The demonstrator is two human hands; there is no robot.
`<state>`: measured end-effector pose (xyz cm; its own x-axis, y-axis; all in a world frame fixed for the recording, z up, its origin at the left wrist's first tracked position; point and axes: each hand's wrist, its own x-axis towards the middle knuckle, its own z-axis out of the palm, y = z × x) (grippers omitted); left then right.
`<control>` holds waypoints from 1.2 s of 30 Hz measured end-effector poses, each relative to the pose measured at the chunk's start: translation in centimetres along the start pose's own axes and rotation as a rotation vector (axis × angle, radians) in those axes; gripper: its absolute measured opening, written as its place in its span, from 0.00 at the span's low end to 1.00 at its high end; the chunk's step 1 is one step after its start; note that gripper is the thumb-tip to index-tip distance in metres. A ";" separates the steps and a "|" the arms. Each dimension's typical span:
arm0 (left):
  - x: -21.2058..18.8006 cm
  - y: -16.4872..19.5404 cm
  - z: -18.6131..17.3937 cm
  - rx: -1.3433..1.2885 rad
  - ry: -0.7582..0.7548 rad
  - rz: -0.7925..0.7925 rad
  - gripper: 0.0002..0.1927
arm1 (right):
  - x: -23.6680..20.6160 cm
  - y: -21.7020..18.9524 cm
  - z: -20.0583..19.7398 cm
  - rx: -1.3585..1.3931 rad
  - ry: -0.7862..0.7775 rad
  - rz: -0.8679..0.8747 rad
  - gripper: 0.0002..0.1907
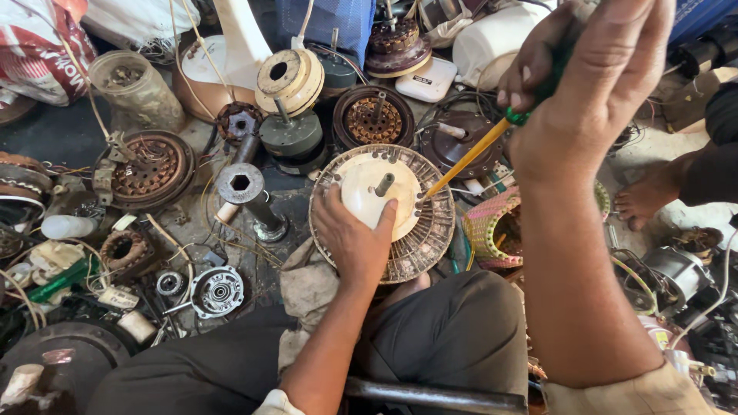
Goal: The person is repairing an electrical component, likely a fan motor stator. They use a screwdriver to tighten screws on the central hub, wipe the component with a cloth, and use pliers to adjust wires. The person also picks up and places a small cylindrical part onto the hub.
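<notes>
A round fan motor housing (419, 238) with a cream centre plate and slotted metal rim rests on my knee. My left hand (354, 238) lies flat on its near left side, thumb on the cream plate, steadying it. My right hand (592, 77) is raised at the upper right, closed around the green handle of a screwdriver (469, 157). Its yellow shaft slants down-left and the tip touches the housing's right edge beside the cream plate. A short shaft (383, 184) stands up from the plate's middle.
Several dismantled motors and copper windings litter the dark floor, such as a winding (146, 170) at left and a rotor (374, 119) behind. A hex socket tool (250, 196), a plastic jar (134, 86), a woven basket (496, 227) and another person's bare foot (646, 201) lie nearby.
</notes>
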<state>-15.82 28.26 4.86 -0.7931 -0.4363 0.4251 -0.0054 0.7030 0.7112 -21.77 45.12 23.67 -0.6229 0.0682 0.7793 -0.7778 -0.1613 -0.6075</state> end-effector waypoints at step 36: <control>5.7 -0.3 1.4 0.163 -0.236 0.189 0.46 | 0.9 6.2 -5.1 0.161 0.033 -0.061 0.18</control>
<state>-21.21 26.29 6.28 -0.9085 -0.1611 0.3856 0.0726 0.8478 0.5254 -27.59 49.23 19.79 -0.5798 0.1146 0.8067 -0.7920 -0.3116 -0.5250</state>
